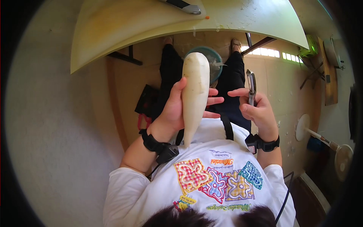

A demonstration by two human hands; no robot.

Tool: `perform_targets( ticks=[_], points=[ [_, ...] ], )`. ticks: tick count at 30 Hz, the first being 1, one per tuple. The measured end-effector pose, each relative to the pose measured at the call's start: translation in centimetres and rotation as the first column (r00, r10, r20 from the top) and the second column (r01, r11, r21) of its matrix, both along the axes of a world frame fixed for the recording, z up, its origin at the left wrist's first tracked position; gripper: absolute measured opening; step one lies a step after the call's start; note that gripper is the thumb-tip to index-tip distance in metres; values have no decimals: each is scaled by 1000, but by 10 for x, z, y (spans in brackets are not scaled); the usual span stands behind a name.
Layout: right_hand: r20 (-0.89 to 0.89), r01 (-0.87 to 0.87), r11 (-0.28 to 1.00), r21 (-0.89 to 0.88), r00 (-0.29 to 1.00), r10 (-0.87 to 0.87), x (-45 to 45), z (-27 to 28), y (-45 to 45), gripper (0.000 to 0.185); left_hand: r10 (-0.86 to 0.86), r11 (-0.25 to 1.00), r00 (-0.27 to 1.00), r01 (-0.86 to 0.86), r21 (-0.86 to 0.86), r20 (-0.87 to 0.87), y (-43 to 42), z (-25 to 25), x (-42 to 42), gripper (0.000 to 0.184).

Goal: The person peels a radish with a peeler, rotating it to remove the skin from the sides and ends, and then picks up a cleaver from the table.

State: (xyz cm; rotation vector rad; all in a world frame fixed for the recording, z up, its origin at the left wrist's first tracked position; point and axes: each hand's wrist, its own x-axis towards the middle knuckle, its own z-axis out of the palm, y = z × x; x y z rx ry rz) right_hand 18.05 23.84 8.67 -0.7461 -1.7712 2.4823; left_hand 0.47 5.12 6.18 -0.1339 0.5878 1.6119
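Observation:
A long white radish [196,89], thick at the far end and tapering toward my chest, lies in my left hand [176,102]. The thumb is on its left side, and the fingers come out from beneath on the right. Its surface looks pale with a few faint marks. To the right, my right hand [259,109] grips a metal peeler [251,85] that points up and away from me. My right index finger stretches toward the radish without touching it. Below the radish's thick end, a teal bucket [216,62] with pale scraps in it stands between my feet.
A pale table [234,20] spans the far side, with a dark-handled knife [183,6] and a small orange bit [207,17] on it. A white fan [302,127] stands at the right. A dark box [147,100] sits on the floor left of my legs.

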Motion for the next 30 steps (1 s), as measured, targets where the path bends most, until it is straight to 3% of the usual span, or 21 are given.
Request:
perform_targets(
  ticks=[2,4,12,18,25,28,30],
  points=[
    [0,-39,998,-43,999,39,-11,11,-6,37,-84,996,995,86,28,-54,-3,-8,-3,74],
    [40,-56,987,-150,997,63,-16,17,-7,33,-35,999,999,34,-36,-30,5,-3,1,69],
    [18,-88,993,-79,996,90,-21,17,-14,27,-55,997,986,45,-66,-155,2,-5,-3,70],
    [6,16,995,-97,1000,-15,-14,9,-4,24,16,996,987,-30,-84,-162,3,6,-4,72],
    [-62,66,997,45,996,-64,-15,12,-2,24,-22,999,985,14,-47,-174,-6,6,-14,69],
    [-95,70,983,172,994,-54,-20,12,-8,22,-37,997,985,24,-76,-171,-3,3,-11,67],
    [-4,-30,941,338,999,33,-21,9,-13,18,-65,995,983,50,-86,-173,-1,5,-8,67]
  ],
)
